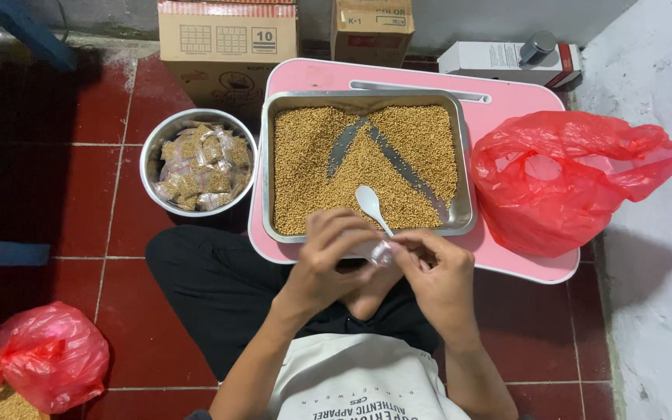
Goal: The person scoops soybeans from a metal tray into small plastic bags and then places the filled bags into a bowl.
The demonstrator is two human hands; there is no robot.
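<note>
Sitting on the red tiled floor [118,327], the person is pinching a small clear plastic packet [381,253] between the left hand [328,260] and right hand [437,272], both closed on it, just in front of the metal tray of seeds [367,159], where a white spoon [371,204] is lying.

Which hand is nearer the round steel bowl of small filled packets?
Left. The left hand sits below and to the right of the round steel bowl, apart from it; the right hand is farther right, below the grain tray.
</note>
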